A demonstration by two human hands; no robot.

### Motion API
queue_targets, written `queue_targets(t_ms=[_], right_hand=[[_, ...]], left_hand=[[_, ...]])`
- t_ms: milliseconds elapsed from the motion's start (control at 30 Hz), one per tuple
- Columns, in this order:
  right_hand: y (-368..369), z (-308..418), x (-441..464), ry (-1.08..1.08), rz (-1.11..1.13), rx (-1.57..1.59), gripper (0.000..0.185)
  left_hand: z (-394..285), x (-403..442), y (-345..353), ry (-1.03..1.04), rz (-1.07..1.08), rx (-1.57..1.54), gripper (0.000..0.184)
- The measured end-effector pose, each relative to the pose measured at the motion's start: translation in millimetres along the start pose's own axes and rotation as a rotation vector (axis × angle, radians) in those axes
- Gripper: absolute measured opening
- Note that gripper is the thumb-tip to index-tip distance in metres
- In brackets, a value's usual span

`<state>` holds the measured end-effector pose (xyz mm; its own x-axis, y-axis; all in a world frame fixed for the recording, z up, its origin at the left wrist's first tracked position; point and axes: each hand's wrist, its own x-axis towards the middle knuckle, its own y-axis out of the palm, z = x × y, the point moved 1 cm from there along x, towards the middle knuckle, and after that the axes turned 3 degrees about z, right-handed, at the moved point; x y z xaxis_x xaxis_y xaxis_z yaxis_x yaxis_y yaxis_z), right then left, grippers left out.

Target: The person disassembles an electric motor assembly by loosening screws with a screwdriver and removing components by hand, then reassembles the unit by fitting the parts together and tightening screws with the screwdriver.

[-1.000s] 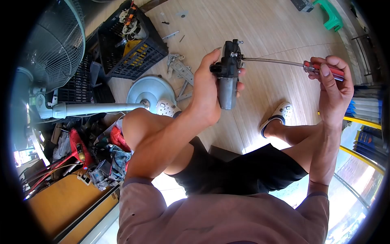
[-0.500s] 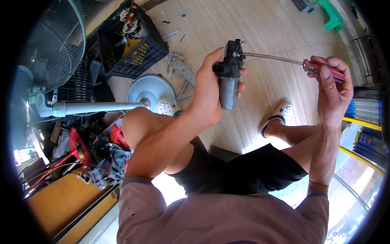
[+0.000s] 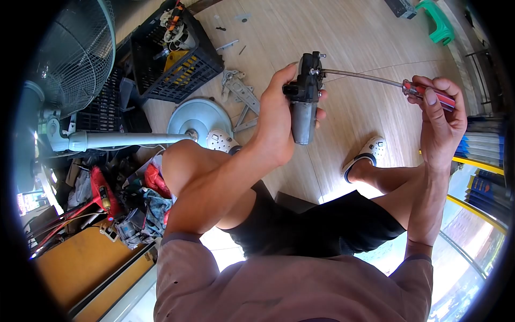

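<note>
My left hand [image 3: 276, 115] is wrapped round a small electric motor [image 3: 304, 121], which has a silver cylindrical body and a black gear housing on top. Its fingertips show on the far side of the motor. Closed on the red handle of a screwdriver [image 3: 432, 95] is my right hand [image 3: 442, 121], out to the right. The metal shaft runs left, nearly level, and its tip meets the side of the black housing at a screw. Whether the tip sits in the screw head I cannot tell.
A pedestal fan [image 3: 75, 64] with a round base [image 3: 199, 121] stands left. Beyond it is a black crate [image 3: 177, 80] of parts. A metal bracket [image 3: 240, 91] lies on the floor. Cluttered cloths and tools [image 3: 131, 214] fill the lower left; a green stool [image 3: 439, 24] is top right.
Both hands, the motor and the screwdriver keep nearly the same pose. A tiny shift to the right shows in the motor and the screwdriver.
</note>
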<state>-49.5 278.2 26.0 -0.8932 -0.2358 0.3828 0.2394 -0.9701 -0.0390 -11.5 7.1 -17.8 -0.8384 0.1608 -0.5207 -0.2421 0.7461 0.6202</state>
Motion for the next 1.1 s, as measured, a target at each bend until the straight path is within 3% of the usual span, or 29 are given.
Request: queue_targets(t_ms=[567,767,967,1100], right_hand=[[0.8,1.3,0.2,0.002,0.007,-0.026,0.023],[-0.6,5.5,0.5,0.170,-0.070,-0.162,0.029],[13.9,-1.8,5.8,-0.022,-0.008,0.148,0.036],[6.8,-3.6,2.4,0.155,-0.019,0.077,0.038]], left_hand=[[0.7,0.3,0.1,0.013,0.006,-0.001,0.045],[1.5,-0.7,0.3,0.013,-0.003,0.037,0.044],[3.5,1.0,-0.5,-0.002,-0.026,0.041,0.043],[2.1,1.1,-0.7,-0.030,-0.033,0.034,0.044]])
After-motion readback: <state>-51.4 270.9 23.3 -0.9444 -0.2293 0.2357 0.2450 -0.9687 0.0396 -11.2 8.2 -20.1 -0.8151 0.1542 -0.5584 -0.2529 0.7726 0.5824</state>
